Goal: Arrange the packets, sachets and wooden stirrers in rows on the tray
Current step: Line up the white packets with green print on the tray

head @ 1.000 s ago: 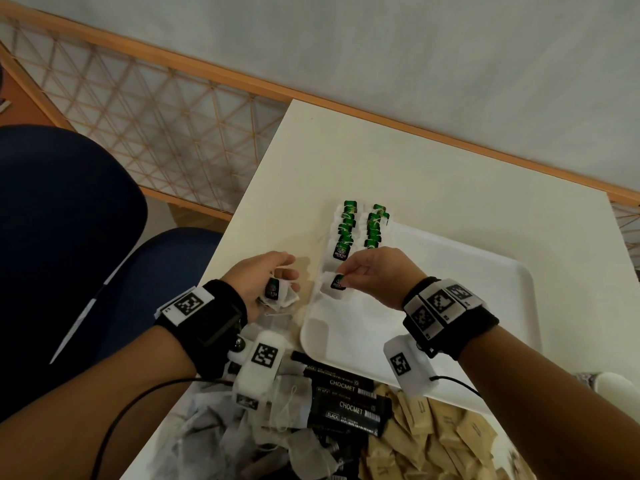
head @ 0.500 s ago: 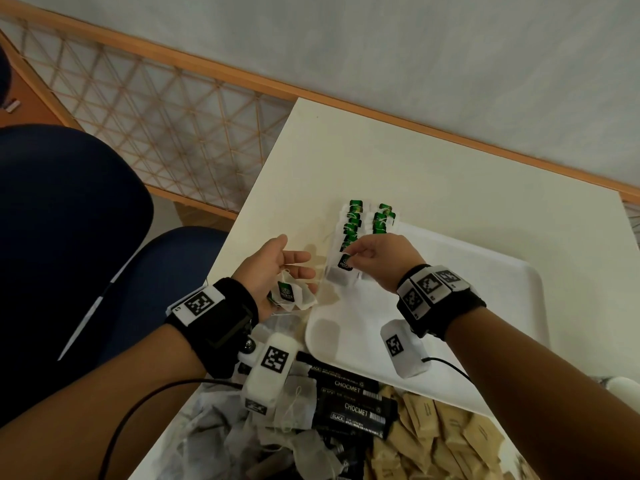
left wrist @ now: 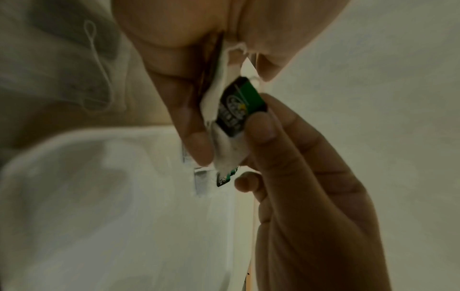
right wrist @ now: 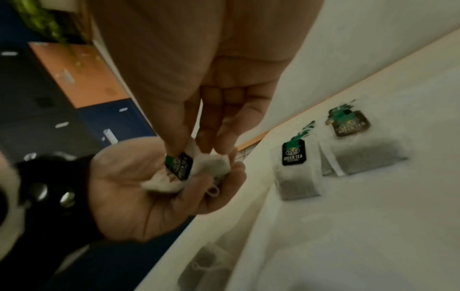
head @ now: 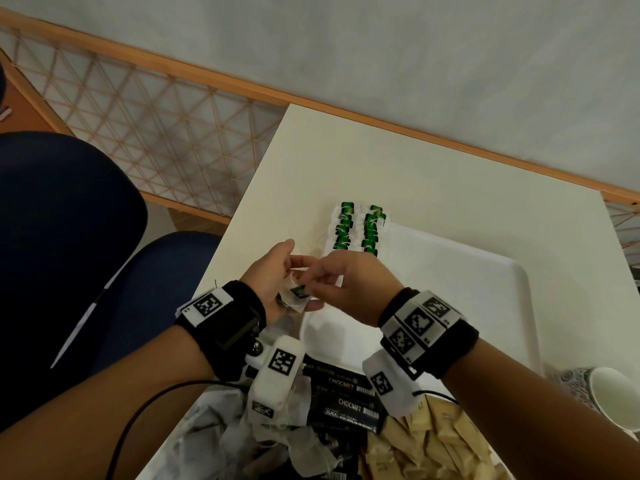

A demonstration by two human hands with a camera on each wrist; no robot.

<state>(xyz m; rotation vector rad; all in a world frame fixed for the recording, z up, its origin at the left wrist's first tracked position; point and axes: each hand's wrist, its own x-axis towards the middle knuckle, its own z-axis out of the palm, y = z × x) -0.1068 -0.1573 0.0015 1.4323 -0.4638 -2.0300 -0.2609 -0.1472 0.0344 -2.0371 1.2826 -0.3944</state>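
A white tea bag with a green-and-black tag (head: 299,292) (left wrist: 237,110) (right wrist: 179,165) lies in my left hand (head: 277,278) (right wrist: 139,187), just off the tray's left edge. The left fingers (left wrist: 191,126) curl round it. My right hand (head: 341,282) (right wrist: 199,141) meets the left one, and its fingertips (left wrist: 261,126) pinch the bag at the tag. On the white tray (head: 485,306), two rows of tea bags with green tags (head: 358,228) run away from me at the far left corner. The nearest bags (right wrist: 296,167) lie flat side by side.
Near me on the table lie a heap of loose tea bags (head: 239,431), black Chocmet sachets (head: 346,400) and brown paper sachets (head: 433,445). A patterned paper cup (head: 613,393) stands at the right. A blue chair (head: 69,237) is left of the table edge.
My right hand left a tea bag at the near end of the row on the tray and came back left. It now pinches the bag in my left hand.
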